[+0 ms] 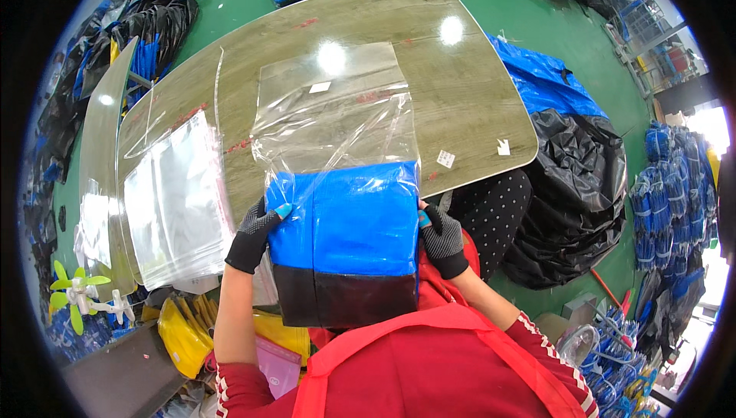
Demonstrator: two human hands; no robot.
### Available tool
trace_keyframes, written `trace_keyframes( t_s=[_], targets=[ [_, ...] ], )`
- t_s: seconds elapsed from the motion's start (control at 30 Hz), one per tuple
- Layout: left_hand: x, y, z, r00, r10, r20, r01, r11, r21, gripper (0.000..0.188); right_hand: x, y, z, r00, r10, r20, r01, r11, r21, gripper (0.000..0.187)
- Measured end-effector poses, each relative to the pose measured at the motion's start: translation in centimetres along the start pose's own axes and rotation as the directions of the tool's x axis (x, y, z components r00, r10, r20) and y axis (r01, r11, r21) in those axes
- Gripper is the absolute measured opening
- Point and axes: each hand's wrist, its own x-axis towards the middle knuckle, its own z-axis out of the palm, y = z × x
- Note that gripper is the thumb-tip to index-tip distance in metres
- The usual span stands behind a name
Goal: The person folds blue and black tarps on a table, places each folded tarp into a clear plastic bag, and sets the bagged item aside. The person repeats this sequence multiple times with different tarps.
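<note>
A folded blue and black tarp bag [345, 219] lies at the table's near edge, blue above and black toward me. A clear plastic bag [337, 111] covers its far end and stretches flat over the table beyond. My left hand [257, 238], in a black and grey glove with bare fingertips, grips the left side of the folded bag, thumb on top. My right hand [445, 240], gloved alike, closes on its right side. The fingers beneath the bag are hidden on both sides.
The wood-patterned table [475, 104] has a stack of clear plastic bags [180, 196] on its left. A green-bladed fan [77, 295] stands at far left. Beside the table's right edge sits a large black and blue tarp pile [575, 188]. Blue bundles [667, 196] stand farther right.
</note>
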Motion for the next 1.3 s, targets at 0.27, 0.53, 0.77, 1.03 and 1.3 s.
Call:
trace_keyframes(
  t_s=[0.27,0.53,0.77,1.03,1.3],
  targets=[
    [0.1,-1.5,5.2,0.928,0.181,-0.326,-0.049,0.926,0.375,0.071,0.9,-2.6,-0.8,0.985,0.166,0.047,-0.172,0.921,0.349,0.04],
    [0.6,-2.2,5.0,0.995,0.078,-0.06,-0.061,0.968,0.242,0.045,3.0,-0.6,-8.9,0.677,0.522,0.518,-0.307,0.841,-0.445,0.064],
    [4.6,-2.4,5.9,0.976,0.067,0.209,-0.038,0.989,-0.14,0.053,6.4,-2.3,-7.3,0.936,0.221,0.274,-0.263,0.956,0.127,0.063],
    [-8.0,-6.6,9.3,0.964,0.253,0.085,-0.25,0.967,-0.039,0.059,-5.1,-2.7,-8.7,0.856,0.239,0.459,-0.451,0.778,0.437,0.08],
    [-3.6,-6.1,10.5,0.976,0.141,-0.168,-0.023,0.827,0.562,0.045,-1.4,-2.9,-6.2,0.819,0.509,0.265,-0.551,0.826,0.119,0.057]
  ],
)
